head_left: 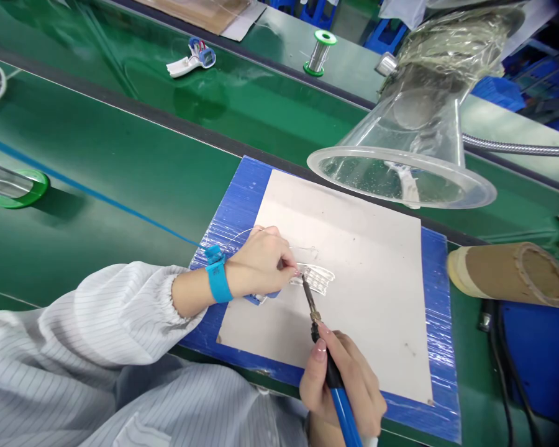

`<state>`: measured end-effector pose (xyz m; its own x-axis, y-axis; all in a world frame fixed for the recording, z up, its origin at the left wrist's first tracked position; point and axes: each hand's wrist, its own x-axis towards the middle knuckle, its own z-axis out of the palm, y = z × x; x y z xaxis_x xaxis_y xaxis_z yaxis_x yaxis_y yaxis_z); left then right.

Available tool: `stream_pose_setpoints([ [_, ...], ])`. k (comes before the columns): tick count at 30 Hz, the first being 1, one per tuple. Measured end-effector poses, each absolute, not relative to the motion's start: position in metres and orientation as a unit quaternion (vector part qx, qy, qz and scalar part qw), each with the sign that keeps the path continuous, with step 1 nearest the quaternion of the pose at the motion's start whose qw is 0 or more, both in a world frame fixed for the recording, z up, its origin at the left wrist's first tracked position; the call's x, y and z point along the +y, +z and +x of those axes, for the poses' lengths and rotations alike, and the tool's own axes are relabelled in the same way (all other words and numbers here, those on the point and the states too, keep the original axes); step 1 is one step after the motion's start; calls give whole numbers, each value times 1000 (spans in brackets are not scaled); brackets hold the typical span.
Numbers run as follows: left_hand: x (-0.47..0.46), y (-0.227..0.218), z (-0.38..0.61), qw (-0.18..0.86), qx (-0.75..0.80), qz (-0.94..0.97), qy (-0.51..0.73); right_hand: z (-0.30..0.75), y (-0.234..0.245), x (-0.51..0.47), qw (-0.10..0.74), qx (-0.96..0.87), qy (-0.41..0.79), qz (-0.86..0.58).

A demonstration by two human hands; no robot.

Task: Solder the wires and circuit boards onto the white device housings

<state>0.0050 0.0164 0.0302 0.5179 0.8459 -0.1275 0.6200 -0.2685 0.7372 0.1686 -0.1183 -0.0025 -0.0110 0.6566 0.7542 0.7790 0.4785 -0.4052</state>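
Note:
My right hand [347, 379] grips a soldering iron [342, 403] with a blue and black handle. Its metal tip points away from me and reaches a small white plastic part [319, 277] with a ribbed face. Over the near end of that part, my left hand [261, 264] is closed in a pinch on thin solder wire [242, 234], which loops up behind the knuckles. Thumb and forefinger are close beside the iron's tip. A blue and white piece shows partly under the left hand; the palm hides the rest. A blue wrist strap [220, 279] circles my left wrist.
Beneath the work lies a white sheet [377, 261] on a blue board [440, 298]. A clear fume hood [400, 161] overhangs its far side. Right stands a brown cylinder [507, 273]; left, a solder spool [18, 186]. Another white-blue part [192, 59] rests beyond on the green surface.

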Motion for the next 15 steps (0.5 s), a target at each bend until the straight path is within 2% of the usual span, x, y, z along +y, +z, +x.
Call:
stream_pose_setpoints([
  [15,16,27,5,375,475,779,162,170,1,-124,445,-693,-59,-564],
])
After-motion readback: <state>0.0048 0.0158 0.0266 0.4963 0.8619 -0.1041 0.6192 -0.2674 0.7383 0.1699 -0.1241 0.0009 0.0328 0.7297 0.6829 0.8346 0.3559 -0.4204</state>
